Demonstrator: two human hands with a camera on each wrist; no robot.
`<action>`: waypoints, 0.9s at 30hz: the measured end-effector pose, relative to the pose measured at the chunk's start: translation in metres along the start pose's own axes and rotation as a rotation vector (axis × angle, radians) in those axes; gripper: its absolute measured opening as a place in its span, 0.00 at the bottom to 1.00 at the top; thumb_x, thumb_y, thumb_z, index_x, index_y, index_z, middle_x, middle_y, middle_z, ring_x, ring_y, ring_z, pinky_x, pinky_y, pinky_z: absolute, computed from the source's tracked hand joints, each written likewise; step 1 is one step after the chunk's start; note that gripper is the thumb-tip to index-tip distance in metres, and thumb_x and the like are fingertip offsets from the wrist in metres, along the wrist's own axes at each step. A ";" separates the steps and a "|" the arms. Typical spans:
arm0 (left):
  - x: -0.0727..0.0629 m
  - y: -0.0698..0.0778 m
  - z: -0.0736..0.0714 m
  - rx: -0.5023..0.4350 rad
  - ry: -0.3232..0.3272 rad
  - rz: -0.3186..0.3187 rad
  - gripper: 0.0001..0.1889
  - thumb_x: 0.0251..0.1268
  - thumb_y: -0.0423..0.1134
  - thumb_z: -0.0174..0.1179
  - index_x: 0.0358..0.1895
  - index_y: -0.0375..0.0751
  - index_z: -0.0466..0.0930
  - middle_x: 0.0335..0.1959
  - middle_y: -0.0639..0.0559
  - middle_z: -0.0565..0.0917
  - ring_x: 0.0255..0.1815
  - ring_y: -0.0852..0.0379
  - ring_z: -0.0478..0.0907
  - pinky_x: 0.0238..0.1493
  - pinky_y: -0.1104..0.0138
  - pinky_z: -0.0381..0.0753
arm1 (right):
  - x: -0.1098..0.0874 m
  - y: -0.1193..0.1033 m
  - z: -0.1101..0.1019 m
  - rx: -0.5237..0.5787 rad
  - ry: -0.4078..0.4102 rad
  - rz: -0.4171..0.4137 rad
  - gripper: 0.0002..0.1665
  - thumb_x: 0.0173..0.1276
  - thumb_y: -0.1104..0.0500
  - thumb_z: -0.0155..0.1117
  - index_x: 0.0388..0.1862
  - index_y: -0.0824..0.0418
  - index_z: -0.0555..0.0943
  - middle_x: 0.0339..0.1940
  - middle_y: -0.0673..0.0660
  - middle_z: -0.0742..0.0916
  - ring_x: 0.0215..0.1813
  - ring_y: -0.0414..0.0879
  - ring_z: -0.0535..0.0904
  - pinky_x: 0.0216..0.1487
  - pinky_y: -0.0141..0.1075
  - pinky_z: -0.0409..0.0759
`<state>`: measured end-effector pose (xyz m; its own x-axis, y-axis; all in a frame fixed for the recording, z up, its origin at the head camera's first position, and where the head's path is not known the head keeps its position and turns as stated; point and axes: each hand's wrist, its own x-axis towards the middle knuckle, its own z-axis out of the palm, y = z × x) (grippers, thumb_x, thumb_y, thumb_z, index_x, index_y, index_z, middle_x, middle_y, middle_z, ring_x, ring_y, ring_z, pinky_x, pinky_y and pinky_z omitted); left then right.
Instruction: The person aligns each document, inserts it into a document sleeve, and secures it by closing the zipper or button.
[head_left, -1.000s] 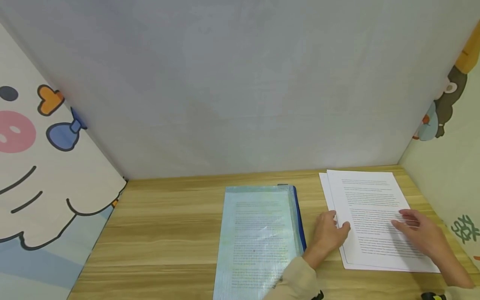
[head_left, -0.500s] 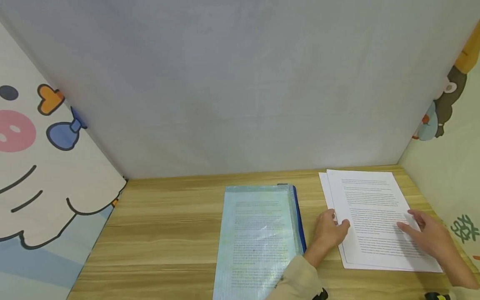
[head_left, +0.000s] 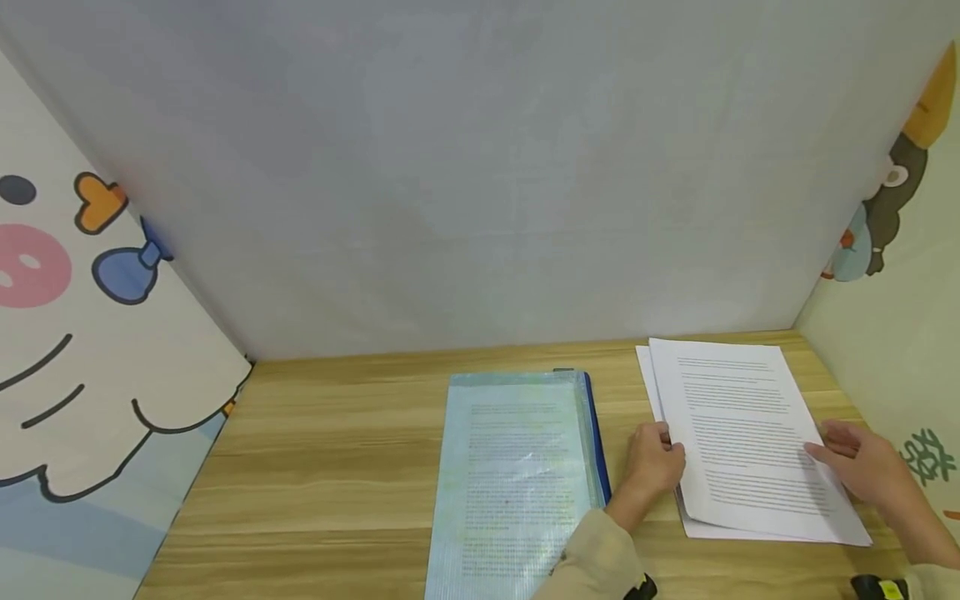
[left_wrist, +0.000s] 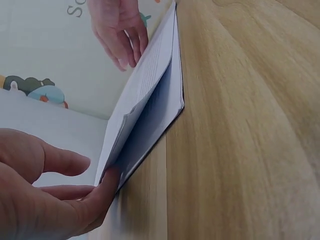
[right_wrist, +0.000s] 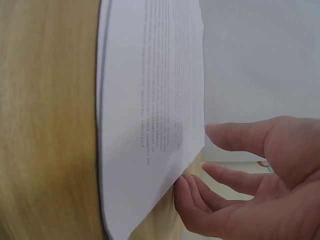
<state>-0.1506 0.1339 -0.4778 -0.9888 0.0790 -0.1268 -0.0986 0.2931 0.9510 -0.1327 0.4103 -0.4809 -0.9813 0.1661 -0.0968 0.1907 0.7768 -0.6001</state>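
Note:
A stack of printed white paper point(head_left: 738, 400) lies on the right part of the table, its upper sheets set askew on the lower sheets point(head_left: 705, 530). My left hand point(head_left: 654, 460) is at the stack's left edge. In the left wrist view its fingertips reach the edge of the upper sheets, which stand raised with a gap below, while the thumb point(left_wrist: 67, 162) stays apart from the paper. Along the right edge, my right hand point(head_left: 866, 467) has lower fingertips touching the paper's side, as the right wrist view shows. Its thumb point(right_wrist: 235, 140) is spread above them.
Left of the stack lies a translucent light-blue folder point(head_left: 517, 475) with a dark blue edge and a printed page inside; my left sleeve point(head_left: 596, 554) overlaps its corner. A grey-white wall point(head_left: 480, 208) closes the back. Cartoon-printed panels point(head_left: 75, 333) flank the wood-grain table point(head_left: 322, 483).
The upper sheets have shifted slightly left and are now raised above the lower ones. My left hand has moved a little left. My right hand has drawn outward to the paper's right edge.

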 end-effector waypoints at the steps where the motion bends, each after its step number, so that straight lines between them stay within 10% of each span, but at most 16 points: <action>1: 0.000 -0.001 0.000 -0.002 0.009 0.008 0.08 0.59 0.22 0.62 0.24 0.34 0.79 0.20 0.56 0.74 0.22 0.67 0.68 0.24 0.75 0.70 | 0.000 0.000 0.000 0.000 0.005 0.002 0.35 0.75 0.59 0.62 0.64 0.88 0.62 0.61 0.87 0.71 0.57 0.80 0.74 0.42 0.50 0.83; 7: 0.003 -0.009 0.003 -0.038 0.087 0.026 0.09 0.52 0.20 0.68 0.38 0.29 0.86 0.25 0.52 0.82 0.26 0.66 0.77 0.32 0.75 0.79 | -0.002 0.000 0.001 0.010 0.027 0.025 0.32 0.74 0.63 0.61 0.64 0.87 0.63 0.58 0.87 0.72 0.56 0.80 0.73 0.47 0.61 0.78; 16: 0.003 -0.011 0.003 -0.075 0.064 0.001 0.12 0.51 0.18 0.65 0.35 0.38 0.84 0.22 0.56 0.80 0.22 0.67 0.73 0.26 0.75 0.77 | -0.003 0.003 -0.002 -0.026 0.027 0.024 0.30 0.73 0.65 0.62 0.62 0.87 0.65 0.56 0.87 0.74 0.54 0.82 0.72 0.47 0.64 0.76; 27: 0.001 -0.009 0.002 -0.043 0.059 0.004 0.12 0.52 0.18 0.65 0.34 0.40 0.83 0.22 0.58 0.78 0.23 0.68 0.72 0.29 0.75 0.76 | 0.002 0.013 0.001 0.014 0.152 0.094 0.24 0.73 0.66 0.64 0.60 0.83 0.72 0.49 0.81 0.82 0.49 0.74 0.78 0.30 0.30 0.72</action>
<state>-0.1509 0.1334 -0.4867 -0.9940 0.0238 -0.1071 -0.0977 0.2513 0.9630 -0.1319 0.4196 -0.4899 -0.9438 0.3289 -0.0326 0.2805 0.7448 -0.6054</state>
